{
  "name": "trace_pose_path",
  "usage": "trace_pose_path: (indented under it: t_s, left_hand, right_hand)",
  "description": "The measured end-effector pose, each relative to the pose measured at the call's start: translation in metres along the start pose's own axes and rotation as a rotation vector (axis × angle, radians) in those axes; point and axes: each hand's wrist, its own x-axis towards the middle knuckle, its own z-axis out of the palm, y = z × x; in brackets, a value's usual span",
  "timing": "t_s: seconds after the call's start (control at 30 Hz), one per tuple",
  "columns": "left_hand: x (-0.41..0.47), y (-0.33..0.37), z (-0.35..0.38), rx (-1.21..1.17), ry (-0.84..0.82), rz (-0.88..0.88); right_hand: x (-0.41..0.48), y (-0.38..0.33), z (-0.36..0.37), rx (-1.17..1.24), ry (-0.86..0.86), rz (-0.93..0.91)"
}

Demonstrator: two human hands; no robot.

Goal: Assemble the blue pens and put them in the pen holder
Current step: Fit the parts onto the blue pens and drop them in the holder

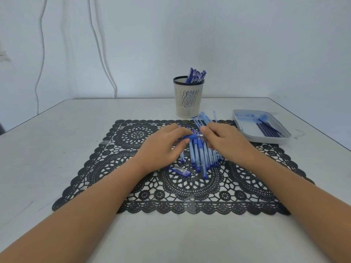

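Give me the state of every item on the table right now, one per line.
Left hand, grips the held pen.
Right hand, grips the same pen's other end.
Held pen, horizontal, between both hands.
Pen pile, lying loose on the lace mat.
Small blue piece, loose on the mat.
Pen holder, upright, several pens inside.
Tray, holds dark refills.

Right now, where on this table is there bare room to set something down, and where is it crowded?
Free: the bare table left of the lace mat, and the mat's left third. Crowded: mid-mat, where left hand and right hand hold a pen over the loose pens, and the right rear by tray and pen holder.
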Motion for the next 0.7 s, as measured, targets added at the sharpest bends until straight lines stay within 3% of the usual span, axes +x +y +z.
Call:
trace_pose_path:
  t_s: [0.17, 0.53, 0.7]
  left_hand:
    - [0.000, -0.001, 0.000, -0.001, 0.009, -0.018]
    - [0.001, -0.003, -0.001, 0.118, 0.071, 0.034]
    - [-0.001, -0.011, -0.002, 0.067, 0.045, -0.083]
  right_hand:
    - [0.000, 0.004, -0.001, 0.097, -0.095, 0.003]
    - [0.002, 0.002, 0.002, 0.026, -0.020, -0.010]
    - [-0.003, -0.004, 0.004, -0.266, 0.059, -0.095]
